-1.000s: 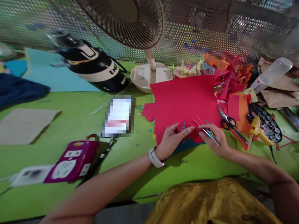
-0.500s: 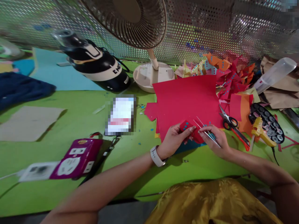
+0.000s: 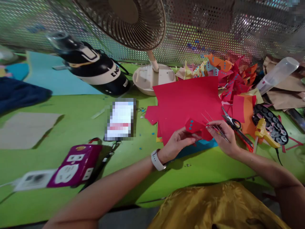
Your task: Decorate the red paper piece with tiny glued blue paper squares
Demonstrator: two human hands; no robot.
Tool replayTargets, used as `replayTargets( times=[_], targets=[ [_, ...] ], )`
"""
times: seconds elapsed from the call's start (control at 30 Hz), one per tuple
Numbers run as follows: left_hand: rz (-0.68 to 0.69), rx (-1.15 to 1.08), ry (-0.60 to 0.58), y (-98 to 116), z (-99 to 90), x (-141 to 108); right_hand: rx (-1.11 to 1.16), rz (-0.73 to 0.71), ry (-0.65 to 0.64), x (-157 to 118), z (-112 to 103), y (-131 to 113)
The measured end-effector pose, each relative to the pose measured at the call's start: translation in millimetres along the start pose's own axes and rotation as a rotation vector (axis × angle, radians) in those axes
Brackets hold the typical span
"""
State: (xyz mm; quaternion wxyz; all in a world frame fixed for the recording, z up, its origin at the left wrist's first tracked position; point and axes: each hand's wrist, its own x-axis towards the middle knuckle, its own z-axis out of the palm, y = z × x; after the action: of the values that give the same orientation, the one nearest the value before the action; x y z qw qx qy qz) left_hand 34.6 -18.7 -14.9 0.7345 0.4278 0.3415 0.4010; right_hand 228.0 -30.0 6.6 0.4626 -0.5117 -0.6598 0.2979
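Note:
My left hand (image 3: 179, 141), a pale watch on its wrist, is closed on a small folded red paper piece (image 3: 193, 126) marked with blue dots. My right hand (image 3: 222, 135) grips thin metal tweezers (image 3: 220, 133) that point up and to the left. Its fingertips also touch the right side of the red piece. Under and beyond both hands lies a large red paper sheet (image 3: 186, 98). A blue sheet (image 3: 202, 149) shows below the hands. Scissors (image 3: 232, 121) lie just past my right hand, beside a red-handled cutter (image 3: 245, 140).
A yellow glue gun (image 3: 264, 133) and a black palette (image 3: 274, 124) lie at the right. Folded paper pieces (image 3: 231, 74) are heaped behind. A fan (image 3: 154, 78), a black bottle (image 3: 102, 73), a phone (image 3: 121, 119) and a purple power strip (image 3: 76, 165) stand or lie leftward.
The red piece has turned and lifted, showing its blue dots more fully. My left fingers have shifted lower on it, and my right fingertips have come against its right side. The view has shifted slightly.

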Motion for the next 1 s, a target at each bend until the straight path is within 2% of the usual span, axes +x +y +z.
replayTargets(
  times=[0.13,0.27,0.5,0.57,0.63,0.73,0.9,1.0],
  targets=[
    [0.018,0.201,0.011,4,3.7,-1,-0.026,-0.082,-0.124,-1,2,-3],
    [0.069,0.322,0.013,4,3.3,-2,-0.060,-0.139,-0.152,1,1,-4],
    [0.061,0.307,-0.002,7,2.9,-2,-0.094,-0.178,-0.161,3,-3,-3],
    [0.083,0.350,0.053,9,2.9,-2,-0.120,-0.178,-0.123,5,-8,-4],
    [0.114,0.358,0.176,9,1.7,-2,-0.166,-0.163,-0.050,8,-18,-6],
    [0.173,0.252,0.333,5,-1.0,1,-0.254,-0.147,-0.013,15,-35,-13],
    [0.197,0.014,0.408,8,0.9,6,-0.445,-0.281,-0.343,22,-53,-16],
    [0.136,-0.060,0.427,13,3.5,5,-0.513,-0.322,-0.451,17,-53,-12]
  ],
)
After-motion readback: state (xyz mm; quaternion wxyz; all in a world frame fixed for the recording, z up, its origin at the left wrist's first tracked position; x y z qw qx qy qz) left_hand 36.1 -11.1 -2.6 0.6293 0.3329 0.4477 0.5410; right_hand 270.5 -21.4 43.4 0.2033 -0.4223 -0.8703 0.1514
